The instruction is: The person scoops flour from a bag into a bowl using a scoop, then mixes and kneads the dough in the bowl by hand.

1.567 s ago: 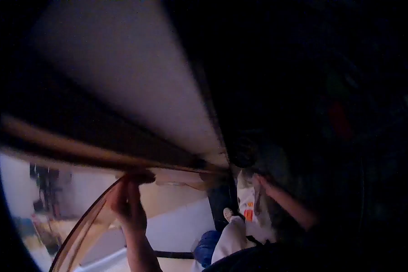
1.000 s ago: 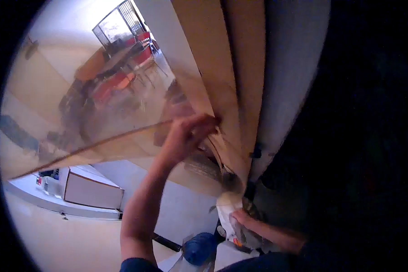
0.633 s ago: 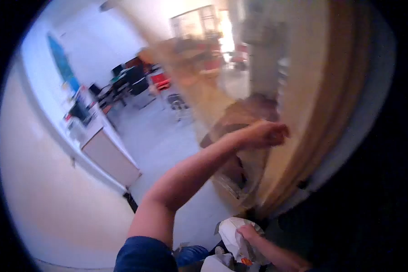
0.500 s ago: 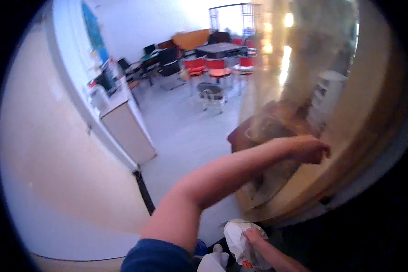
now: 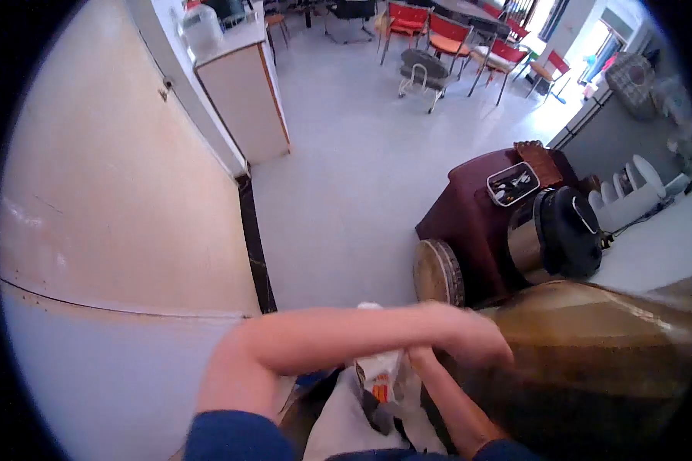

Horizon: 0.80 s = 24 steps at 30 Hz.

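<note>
My left hand (image 5: 477,336) reaches across my body to the right, beside a brown see-through sheet (image 5: 600,326). It is smeared by motion, so its fingers cannot be made out, nor whether it touches the sheet. Below that forearm, a white bag (image 5: 380,367) with orange-red print hangs in front of my legs. My right hand (image 5: 420,354) is closed on the bag's upper part, mostly hidden behind my left forearm.
A large cooker (image 5: 557,234) and a cutlery basket (image 5: 514,184) stand on a maroon-covered table (image 5: 461,196) at right. A round drum-like object (image 5: 438,273) leans below. Cabinet (image 5: 242,104) and cream door (image 5: 115,200) are left; red chairs (image 5: 447,34) stand ahead.
The brown sheet has swung aside to the lower right, uncovering the table and cooker. My left hand has come down and closer in. The view has tilted downward; the bag stays in my right hand.
</note>
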### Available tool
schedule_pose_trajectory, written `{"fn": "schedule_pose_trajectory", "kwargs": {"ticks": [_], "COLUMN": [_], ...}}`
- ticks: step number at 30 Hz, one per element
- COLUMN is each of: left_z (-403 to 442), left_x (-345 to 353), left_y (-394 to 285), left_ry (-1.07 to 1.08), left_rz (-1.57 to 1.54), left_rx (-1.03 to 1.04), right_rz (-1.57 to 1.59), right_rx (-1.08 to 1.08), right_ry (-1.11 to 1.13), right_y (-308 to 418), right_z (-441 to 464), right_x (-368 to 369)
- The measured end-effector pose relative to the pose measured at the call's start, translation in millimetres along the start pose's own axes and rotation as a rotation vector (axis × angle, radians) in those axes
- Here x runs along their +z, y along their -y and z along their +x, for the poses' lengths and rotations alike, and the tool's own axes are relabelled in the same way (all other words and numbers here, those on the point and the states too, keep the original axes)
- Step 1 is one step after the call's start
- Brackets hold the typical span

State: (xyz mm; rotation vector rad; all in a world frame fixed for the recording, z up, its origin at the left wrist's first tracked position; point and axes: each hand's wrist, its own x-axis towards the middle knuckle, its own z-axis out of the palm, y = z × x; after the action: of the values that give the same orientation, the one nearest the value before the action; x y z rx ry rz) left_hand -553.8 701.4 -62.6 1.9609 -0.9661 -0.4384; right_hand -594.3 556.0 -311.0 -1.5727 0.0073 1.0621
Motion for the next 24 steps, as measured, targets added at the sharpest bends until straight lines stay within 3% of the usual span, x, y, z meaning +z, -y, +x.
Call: {"fn": "schedule_pose_trajectory", "kwargs": {"ticks": [2,3,4,5,6,7,10,14,17,20,21,24], "left_z": [2.5,-30.6,-69.7,-86.2,-98.4,-106.2,-66.2,4.6,52.2,86.8,86.3,100.1], "left_x": [-19.0,-29.6,-13.0,-10.7,0.2,8.9,124.4,180.1,163.2,120.8,108.4,73.3], "left_y": [-46.7,-58.1,-34.8,-66.2,-84.5,-98.6,-82.9,-12.0,-3.8,20.1,31.7,71.8], "left_ry": [-0.237,-0.484,-0.714,-0.897,-0.971,-1.035,-0.939,-0.833,-1.076,-1.148,-1.134,-1.41], "left_rz": [-0.122,-0.052,0.02,-0.123,-0.054,0.038,-0.204,-0.301,-0.501,-0.611,-0.526,-0.137], "left_rx": [-0.22,-0.235,-0.329,-0.534,-0.675,-0.815,-1.169,-1.259,-1.285,-1.288,-1.275,-1.145], "right_rz": [-0.037,-0.104,-0.11,0.089,0.144,0.094,0.162,0.11,0.044,0.063,0.111,0.066], "right_rx": [0.076,0.209,0.203,0.152,0.141,0.145,0.123,0.145,0.171,0.231,0.216,0.203], "right_ry": [-0.016,-0.099,-0.146,-0.171,-0.064,-0.171,-0.039,-0.074,-0.123,-0.16,-0.139,-0.085], "right_y": [17.2,35.7,51.5,82.1,55.9,109.6,130.5,162.0,215.8,256.7,259.7,285.6], "right_z": [-65.7,-78.8,-81.9,-101.3,-76.8,-93.3,-71.7,-6.8,-6.9,13.9,29.8,60.2], "right_x": [-61.7,-70.6,-71.6,-70.1,-101.2,-78.0,-120.6,-128.2,-119.9,-128.4,-132.6,-139.3]}}
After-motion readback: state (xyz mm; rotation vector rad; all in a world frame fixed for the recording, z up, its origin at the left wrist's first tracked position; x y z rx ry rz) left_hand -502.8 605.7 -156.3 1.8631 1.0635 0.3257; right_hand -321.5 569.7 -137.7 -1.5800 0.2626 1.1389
